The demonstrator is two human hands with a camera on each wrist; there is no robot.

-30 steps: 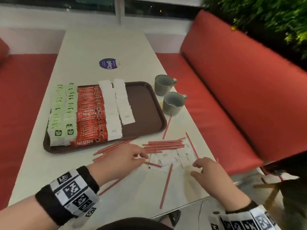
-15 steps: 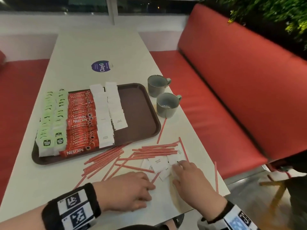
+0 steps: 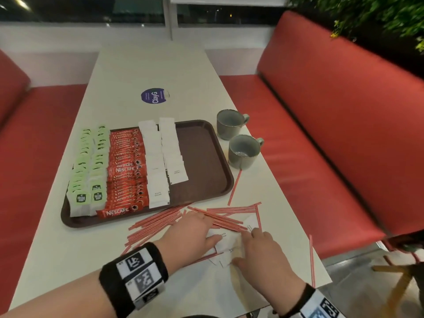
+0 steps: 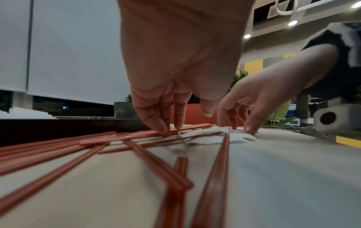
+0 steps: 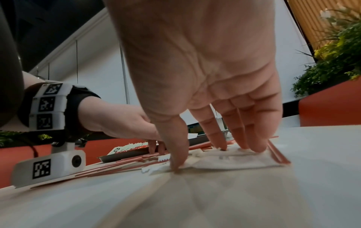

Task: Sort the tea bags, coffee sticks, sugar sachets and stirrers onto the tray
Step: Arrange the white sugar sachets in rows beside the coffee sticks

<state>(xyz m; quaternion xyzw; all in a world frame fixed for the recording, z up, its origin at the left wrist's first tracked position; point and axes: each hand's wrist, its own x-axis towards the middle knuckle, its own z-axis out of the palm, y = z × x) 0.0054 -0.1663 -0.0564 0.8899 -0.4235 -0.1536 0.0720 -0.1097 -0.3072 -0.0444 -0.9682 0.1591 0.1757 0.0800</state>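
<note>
Running long and white between two red bench seats (image 3: 321, 138), the counter (image 3: 149, 65) carries everything. Brown tray (image 3: 202, 157) sits mid-counter, left part filled in sorted columns: green tea bags (image 3: 89, 171) far left, red coffee sticks (image 3: 126, 171) next, two columns of white sugar sachets (image 3: 160, 157) beside those; right part of tray bare. Two grey mugs (image 3: 238, 141) stand just right of the tray, upright, handles pointing right. Round purple sticker (image 3: 153, 96) on the counter beyond the tray.

Red stirrers (image 3: 160, 222) lie scattered on the counter just in front of the tray's near edge, some bundled parallel, some crossing; one lone stirrer at the right counter edge. A few loose sachets (image 3: 229, 242) lie among them, partly under the stirrers.

Left hand (image 3: 190, 237): palm down, fingers straight, fingertips (image 4: 162, 128) pressing on the stirrers, thumb touching a loose sachet. Gripping nothing.

Right hand (image 3: 259, 253): palm down, fingers spread and straight, fingertips (image 5: 254, 146) pressing flat on the loose sachets, thumb on a sachet edge. Nothing gripped there either.
</note>
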